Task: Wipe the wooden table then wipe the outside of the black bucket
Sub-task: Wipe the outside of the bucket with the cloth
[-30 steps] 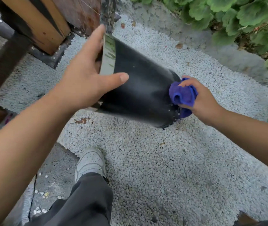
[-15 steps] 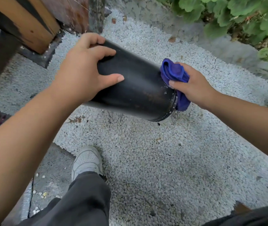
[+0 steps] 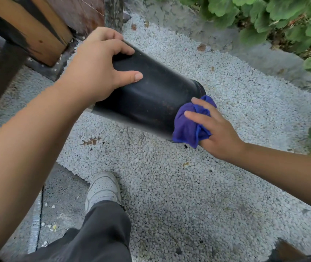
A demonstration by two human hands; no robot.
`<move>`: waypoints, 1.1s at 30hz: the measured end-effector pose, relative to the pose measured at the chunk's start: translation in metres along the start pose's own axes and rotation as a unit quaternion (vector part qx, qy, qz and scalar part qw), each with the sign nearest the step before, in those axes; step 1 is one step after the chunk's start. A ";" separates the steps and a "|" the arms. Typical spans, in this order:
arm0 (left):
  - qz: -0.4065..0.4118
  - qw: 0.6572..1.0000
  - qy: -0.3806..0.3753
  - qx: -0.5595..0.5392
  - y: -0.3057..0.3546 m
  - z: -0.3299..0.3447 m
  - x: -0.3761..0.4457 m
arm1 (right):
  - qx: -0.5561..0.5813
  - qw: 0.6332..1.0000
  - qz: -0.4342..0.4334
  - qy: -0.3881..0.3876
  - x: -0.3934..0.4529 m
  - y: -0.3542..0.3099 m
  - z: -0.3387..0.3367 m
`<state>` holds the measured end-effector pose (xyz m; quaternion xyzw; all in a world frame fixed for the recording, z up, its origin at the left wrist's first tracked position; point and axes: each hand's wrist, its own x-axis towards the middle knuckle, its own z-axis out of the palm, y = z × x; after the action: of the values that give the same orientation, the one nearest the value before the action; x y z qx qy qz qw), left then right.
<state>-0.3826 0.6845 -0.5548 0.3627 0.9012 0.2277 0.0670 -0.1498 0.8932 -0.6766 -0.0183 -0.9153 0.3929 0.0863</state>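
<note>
Over the gravel (image 3: 169, 186), the left hand (image 3: 94, 72) clamps the tilted bucket (image 3: 150, 103) while the right hand (image 3: 217, 133) presses a bunched cloth (image 3: 188, 125) against its lower wall, so the job looks to be in its bucket-wiping stage.

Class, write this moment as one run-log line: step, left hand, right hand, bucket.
step: wiping bucket outside | left hand: grips black bucket near rim | right hand: presses blue cloth near base | bucket: tilted, off ground

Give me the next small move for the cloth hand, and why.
Probably drag the blue cloth up the black bucket wall toward the left hand. The right hand presses it near the base, and the left hand grips the tilted bucket near its rim.
</note>
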 end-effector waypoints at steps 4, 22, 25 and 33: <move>0.008 1.000 -0.008 -0.007 0.000 0.002 0.002 | -0.016 0.999 -0.039 -0.019 -0.002 0.003 0.004; -0.120 0.987 0.074 -0.072 -0.033 0.034 -0.067 | 0.151 0.977 0.129 0.077 0.066 0.010 -0.038; -0.117 0.987 0.079 -0.073 -0.031 0.016 -0.054 | 0.201 0.967 0.133 0.083 0.074 0.008 -0.050; -0.058 0.997 0.007 0.044 -0.011 0.017 -0.047 | 0.201 0.957 0.192 0.087 0.085 0.014 -0.041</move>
<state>-0.3508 0.6514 -0.5770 0.3106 0.9303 0.1862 0.0578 -0.2264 0.9409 -0.6469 -0.2101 -0.7859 0.5744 0.0909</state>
